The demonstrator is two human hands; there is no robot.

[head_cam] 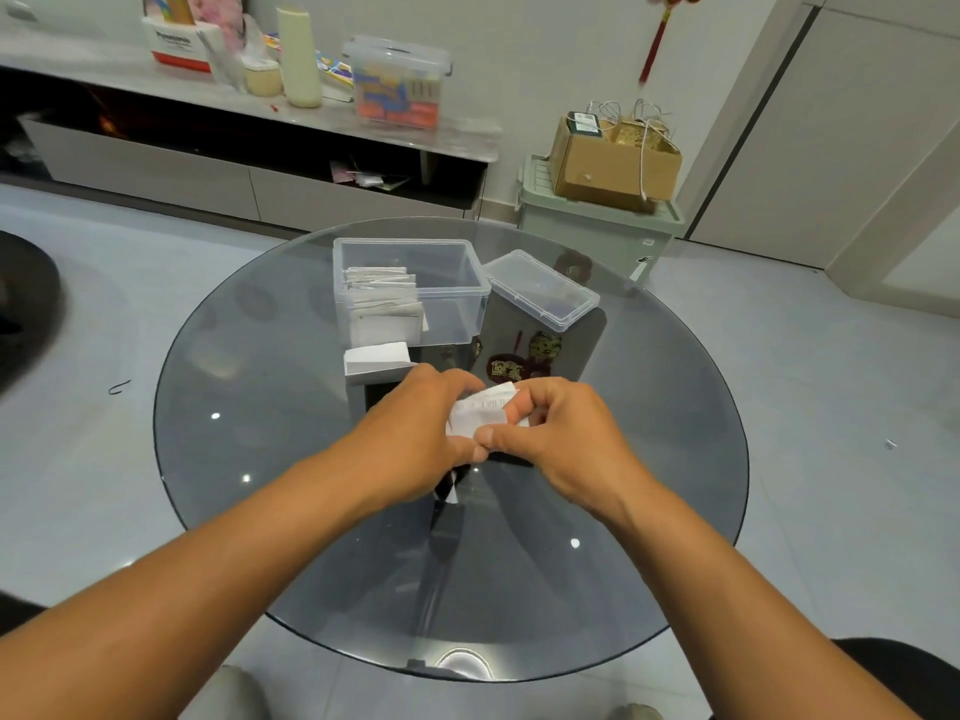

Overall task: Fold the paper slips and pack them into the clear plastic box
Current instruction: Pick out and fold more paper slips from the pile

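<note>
Both hands met over the middle of the glass table [218,459], the left hand [415,433] and right hand [561,433] pinching one paper slip [480,410] between them, its long axis running left to right. The clear box [457,304] lay just beyond, slightly left, folded slips stacked at its left end. A pad of slips [376,358] stood between; the lid [540,288] sat right of the box.

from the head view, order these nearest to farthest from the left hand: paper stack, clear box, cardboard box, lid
1. Paper stack: just beyond the left hand, slightly to its left.
2. Clear box: behind the stack, with folded slips in its left part.
3. Lid: right of the clear box, leaning on it.
4. Cardboard box: off the table, far right, on a green bin.
</note>
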